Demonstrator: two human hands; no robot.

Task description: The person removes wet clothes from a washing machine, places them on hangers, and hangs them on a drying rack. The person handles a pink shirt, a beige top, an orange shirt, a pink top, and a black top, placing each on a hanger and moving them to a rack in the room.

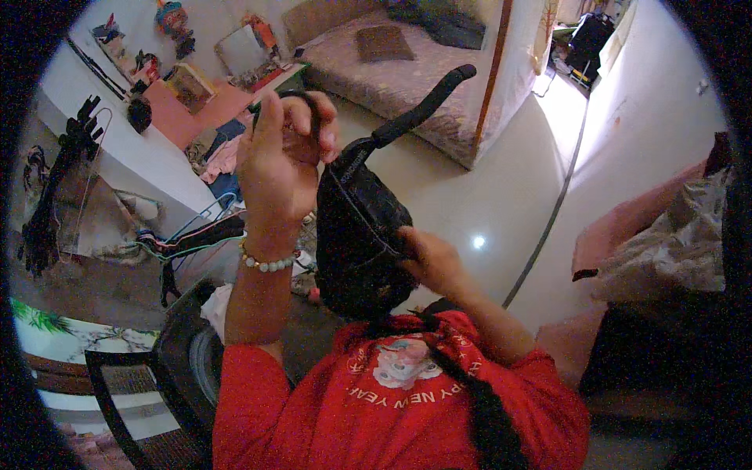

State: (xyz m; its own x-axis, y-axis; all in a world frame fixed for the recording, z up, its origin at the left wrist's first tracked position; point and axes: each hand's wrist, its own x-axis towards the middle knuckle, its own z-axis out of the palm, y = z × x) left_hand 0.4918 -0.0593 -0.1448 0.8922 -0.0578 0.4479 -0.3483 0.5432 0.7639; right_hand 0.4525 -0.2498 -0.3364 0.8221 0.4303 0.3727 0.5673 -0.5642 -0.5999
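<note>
A dark bag [360, 243], soft and black, hangs in front of my chest. One black strap [427, 110] juts from its top toward the upper right, with a thicker end. My left hand [286, 149] is raised at the bag's upper left, wearing a bead bracelet [270, 264] at the wrist. Its fingers curl round a black strap loop [315, 106]; where the loop joins the bag is hidden. Lower down, my right hand [431, 258] grips the bag's right side, its fingertips tucked out of sight against the fabric.
Ahead stands a bed [345, 66] with a brown cushion [384, 43]. A pink table [168, 113] holds various things at the far left. Clothes hangers [196, 235] and a black chair [133, 392] are on my left. Plastic-wrapped stuff [674, 243] lies at right.
</note>
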